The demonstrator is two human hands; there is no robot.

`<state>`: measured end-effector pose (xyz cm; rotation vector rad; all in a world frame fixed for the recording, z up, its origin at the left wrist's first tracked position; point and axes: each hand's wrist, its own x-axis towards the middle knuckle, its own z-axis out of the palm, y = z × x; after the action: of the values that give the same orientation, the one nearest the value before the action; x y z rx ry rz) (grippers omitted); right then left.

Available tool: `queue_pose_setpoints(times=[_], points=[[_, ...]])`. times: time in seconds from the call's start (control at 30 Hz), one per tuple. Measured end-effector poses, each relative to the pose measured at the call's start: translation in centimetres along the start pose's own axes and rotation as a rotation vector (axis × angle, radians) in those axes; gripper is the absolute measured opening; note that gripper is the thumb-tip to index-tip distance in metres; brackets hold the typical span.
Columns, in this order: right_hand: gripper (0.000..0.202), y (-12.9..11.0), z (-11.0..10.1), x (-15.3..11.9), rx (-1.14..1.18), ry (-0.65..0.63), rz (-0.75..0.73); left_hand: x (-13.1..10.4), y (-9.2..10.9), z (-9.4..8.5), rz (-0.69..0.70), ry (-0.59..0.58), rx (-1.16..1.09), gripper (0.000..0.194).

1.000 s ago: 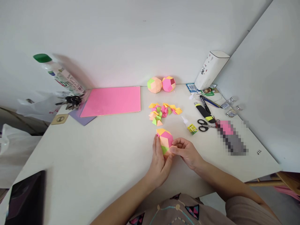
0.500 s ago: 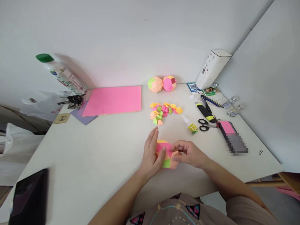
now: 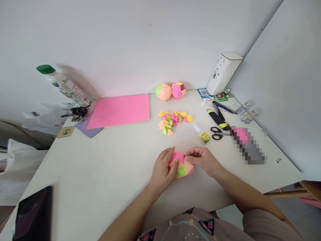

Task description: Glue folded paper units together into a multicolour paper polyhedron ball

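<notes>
While the ball (image 3: 182,170) in the grip shows pink, peach and green panels joined, I cannot tell from here whether it is closed underneath. I have the left hand (image 3: 163,169) wrapped round its left side, thumb across the panels; the right hand (image 3: 202,159) sits at its right edge, thumb and fingertips narrow, though whether they pinch a flap is unclear. Beyond the grip, to the right, lies glue (image 3: 205,136). Farther ahead, loose pieces (image 3: 175,117) remain unattached; past them, two balls (image 3: 164,92) look assembled.

paper model (image 3: 182,170): pink, peach, green | board (image 3: 119,110): pink | bottle cap (image 3: 45,69): green
</notes>
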<state>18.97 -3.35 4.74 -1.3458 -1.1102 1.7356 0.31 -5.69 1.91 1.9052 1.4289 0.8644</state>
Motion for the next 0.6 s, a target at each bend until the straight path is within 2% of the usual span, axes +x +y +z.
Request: queue_pose_setpoints(times=[0.2, 0.37, 0.53, 0.6], points=[[0.018, -0.05, 0.1, -0.21, 0.0, -0.025, -0.007, -0.13, 0.3, -0.15, 0.097, 0.036, 0.122, 0.05], [0.017, -0.34, 0.02, -0.37, -0.022, -0.05, -0.023, -0.3, 0.14, 0.24, 0.109, 0.036, 0.122, 0.046], [0.021, -0.21, 0.13, -0.09, 0.005, 0.031, 0.003, -0.52, -0.02, 0.41, 0.121, 0.218, 0.11, 0.046], [0.024, -0.22, 0.15, -0.01, 0.046, 0.041, 0.014, -0.55, 0.07, 0.34, 0.154, 0.257, 0.106, 0.049]])
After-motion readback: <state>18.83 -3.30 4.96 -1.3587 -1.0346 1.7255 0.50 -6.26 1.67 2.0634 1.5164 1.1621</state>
